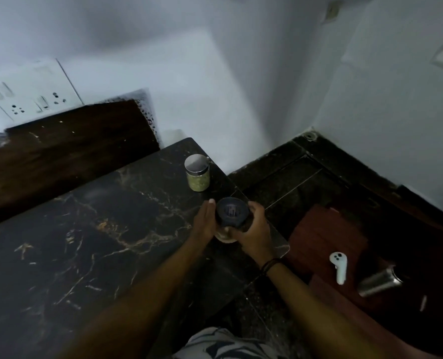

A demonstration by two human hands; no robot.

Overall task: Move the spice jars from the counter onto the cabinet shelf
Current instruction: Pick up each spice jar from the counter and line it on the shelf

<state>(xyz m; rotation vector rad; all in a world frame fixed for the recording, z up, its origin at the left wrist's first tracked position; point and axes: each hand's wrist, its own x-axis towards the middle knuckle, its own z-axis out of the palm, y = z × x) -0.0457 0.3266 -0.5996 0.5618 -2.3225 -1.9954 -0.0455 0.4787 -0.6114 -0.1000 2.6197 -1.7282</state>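
Observation:
A jar with a dark blue lid stands near the right edge of the black marble counter. My right hand curls round its right side. My left hand lies flat against its left side with fingers straight. A second jar with a silver lid and greenish contents stands upright just beyond, near the counter's far right corner, untouched. No cabinet shelf is in view.
A brown wooden panel rises behind the counter, below a white socket plate. To the right, lower down, a red mat carries a white controller and a lying steel bottle.

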